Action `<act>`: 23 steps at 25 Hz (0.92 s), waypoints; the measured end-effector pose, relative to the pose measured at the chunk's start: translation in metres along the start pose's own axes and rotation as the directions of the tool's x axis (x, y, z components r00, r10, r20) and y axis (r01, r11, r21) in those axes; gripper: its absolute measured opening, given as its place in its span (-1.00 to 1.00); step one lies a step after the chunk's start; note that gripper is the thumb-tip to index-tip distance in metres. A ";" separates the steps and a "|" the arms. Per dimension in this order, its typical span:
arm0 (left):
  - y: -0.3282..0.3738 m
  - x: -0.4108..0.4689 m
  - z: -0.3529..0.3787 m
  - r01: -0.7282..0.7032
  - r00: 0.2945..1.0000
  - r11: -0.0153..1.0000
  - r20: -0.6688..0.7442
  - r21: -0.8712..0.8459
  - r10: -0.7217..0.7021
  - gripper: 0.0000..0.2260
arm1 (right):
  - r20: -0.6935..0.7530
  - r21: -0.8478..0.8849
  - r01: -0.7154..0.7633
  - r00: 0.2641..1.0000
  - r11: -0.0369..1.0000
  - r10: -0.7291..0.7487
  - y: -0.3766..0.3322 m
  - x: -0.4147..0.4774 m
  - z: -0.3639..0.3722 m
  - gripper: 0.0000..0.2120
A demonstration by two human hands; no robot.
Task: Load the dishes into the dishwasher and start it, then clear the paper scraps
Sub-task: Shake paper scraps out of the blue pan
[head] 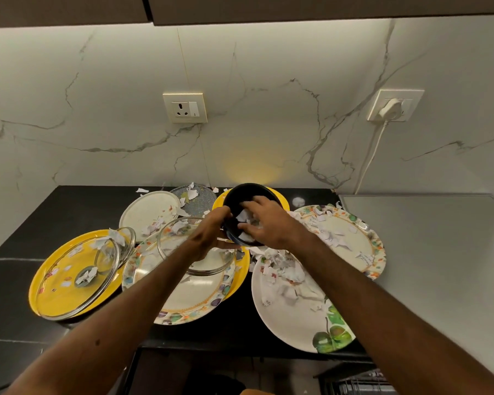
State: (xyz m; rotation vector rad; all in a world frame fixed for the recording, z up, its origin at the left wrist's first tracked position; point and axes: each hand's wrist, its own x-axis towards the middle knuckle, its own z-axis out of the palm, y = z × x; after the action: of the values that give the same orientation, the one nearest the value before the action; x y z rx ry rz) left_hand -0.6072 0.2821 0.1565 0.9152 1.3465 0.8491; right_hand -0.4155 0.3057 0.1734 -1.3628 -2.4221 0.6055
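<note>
Now your left hand (211,230) grips black bowl (241,196) by rim, frame centre, mouth tilted toward you. Paper scraps (243,215) inside; your right hand (265,223) reaches in, fingers curled on them.
</note>
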 end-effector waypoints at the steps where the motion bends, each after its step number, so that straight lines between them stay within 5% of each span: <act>1: 0.002 0.000 0.004 -0.014 1.000 1.000 0.006 0.022 0.014 -0.61 | 0.040 -0.062 -0.048 0.998 0.997 0.051 0.002 0.004 0.003 -0.37; 4: -0.003 0.006 0.008 -0.062 0.998 0.993 -0.001 0.096 0.062 -0.68 | 0.087 -0.122 -0.149 0.983 0.981 0.160 0.002 0.005 0.013 -0.40; 7: -0.013 0.011 0.011 -0.062 0.997 0.992 -0.029 0.110 0.065 -0.54 | 0.203 -0.124 -0.183 0.957 0.975 0.206 0.000 -0.001 0.023 -0.45; 15: -0.021 0.018 0.034 -0.128 0.974 0.979 -0.165 0.161 0.155 -0.70 | 0.338 0.298 -0.261 0.928 0.918 0.154 0.012 -0.013 0.017 -0.54; 18: -0.018 0.023 0.037 -0.174 0.958 0.960 -0.188 0.218 0.217 -0.68 | 0.236 0.294 -0.186 0.965 0.937 0.118 0.018 -0.011 0.013 -0.66; 23: -0.015 0.033 0.015 -0.195 0.932 0.960 -0.267 0.202 0.246 -0.66 | 0.004 0.038 -0.025 1.000 0.999 0.025 0.030 -0.030 0.026 -0.84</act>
State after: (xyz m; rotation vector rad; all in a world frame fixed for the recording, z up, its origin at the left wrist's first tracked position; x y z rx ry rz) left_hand -0.5906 0.3046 0.1289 1.1258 1.6103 1.0848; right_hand -0.3899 0.2882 0.1350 -1.3794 -2.3877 0.6570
